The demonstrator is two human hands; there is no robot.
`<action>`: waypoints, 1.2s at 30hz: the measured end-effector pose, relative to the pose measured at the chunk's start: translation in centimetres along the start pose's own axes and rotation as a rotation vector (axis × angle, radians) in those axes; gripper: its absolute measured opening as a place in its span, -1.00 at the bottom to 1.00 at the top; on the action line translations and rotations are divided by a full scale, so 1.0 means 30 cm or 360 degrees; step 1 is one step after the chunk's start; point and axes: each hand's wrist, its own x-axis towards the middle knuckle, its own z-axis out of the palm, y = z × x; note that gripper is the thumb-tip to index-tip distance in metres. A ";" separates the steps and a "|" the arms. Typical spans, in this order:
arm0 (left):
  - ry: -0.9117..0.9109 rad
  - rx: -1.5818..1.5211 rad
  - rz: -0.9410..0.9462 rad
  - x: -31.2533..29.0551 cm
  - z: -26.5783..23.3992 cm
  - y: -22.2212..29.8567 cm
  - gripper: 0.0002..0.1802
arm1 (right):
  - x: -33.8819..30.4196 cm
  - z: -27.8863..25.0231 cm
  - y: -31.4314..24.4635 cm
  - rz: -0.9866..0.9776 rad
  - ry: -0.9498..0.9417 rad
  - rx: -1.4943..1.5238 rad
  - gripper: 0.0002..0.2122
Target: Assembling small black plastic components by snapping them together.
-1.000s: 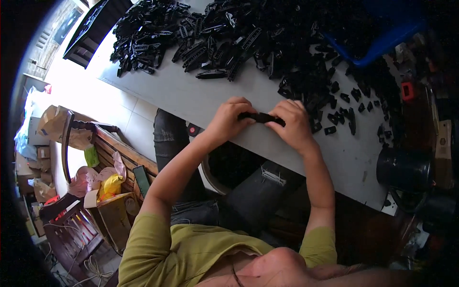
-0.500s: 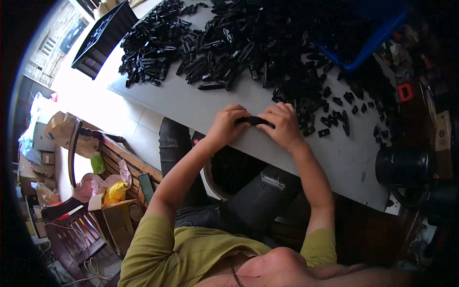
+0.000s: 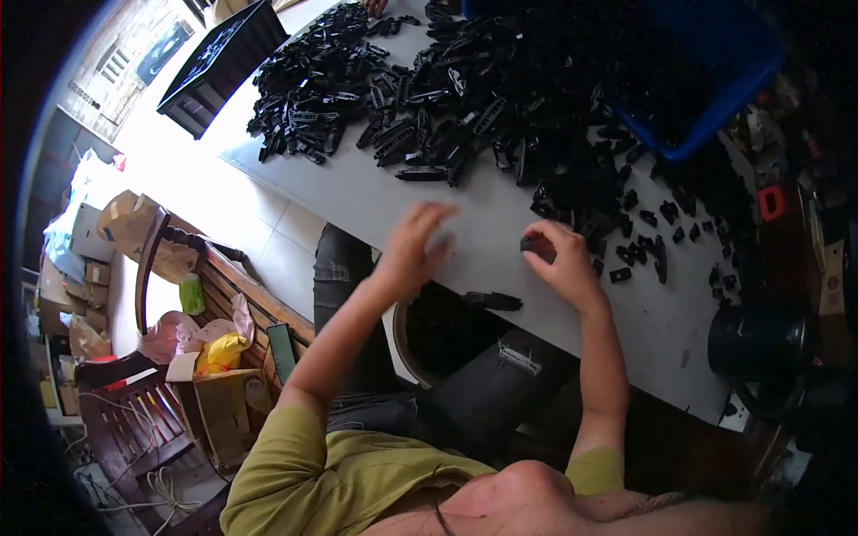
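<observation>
My left hand [image 3: 414, 255] is blurred above the table's front edge, its fingers and thumb apart with nothing seen between them. To its right, my right hand [image 3: 565, 261] pinches a small black plastic piece [image 3: 526, 244] between thumb and fingers. A long black plastic part [image 3: 493, 301] shows below and between my hands, at the table's edge above a dark round container [image 3: 420, 344]; whether it touches the edge or is in the air I cannot tell. Small black pieces [image 3: 640, 252] lie loose just right of my right hand. A heap of long black parts [image 3: 402, 125] covers the far side.
The pale table [image 3: 657, 344] has a blue bin [image 3: 675, 152] at the far right and a dark cylinder [image 3: 755, 329] at its right end. A black crate [image 3: 210, 76] is at the far left. Another person's hand [image 3: 374, 7] appears at the top. A wooden bench [image 3: 255, 299] stands left.
My hands were together on a black part; now they are apart, the left moved away and the right keeping a small piece. A long black part now shows lower, by the table's edge.
</observation>
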 end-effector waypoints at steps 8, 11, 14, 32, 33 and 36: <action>-0.0071 0.0797 -0.0321 0.080 -0.055 -0.157 -0.70 | -0.015 0.008 -0.009 -0.0081 0.0027 -0.0804 -0.77; -0.0191 0.0214 -0.0257 0.041 0.011 -0.117 -0.78 | -0.002 0.012 -0.007 0.0007 -0.0021 -0.0846 -0.78; -0.0379 0.0068 0.0272 0.032 0.011 -0.024 -0.79 | 0.004 0.035 0.004 -0.0263 0.0200 -0.0464 -0.78; -0.0735 -0.0383 -0.0113 0.071 0.063 -0.055 -0.76 | 0.032 0.062 0.012 -0.0481 0.0103 -0.0427 -0.77; -0.0727 -0.0365 -0.0116 0.077 0.053 -0.063 -0.76 | 0.027 0.046 0.010 -0.0499 0.0103 -0.0418 -0.77; -0.0742 -0.0294 0.0072 0.112 0.046 -0.052 -0.77 | 0.015 -0.017 0.037 -0.0313 0.0636 -0.0909 -0.75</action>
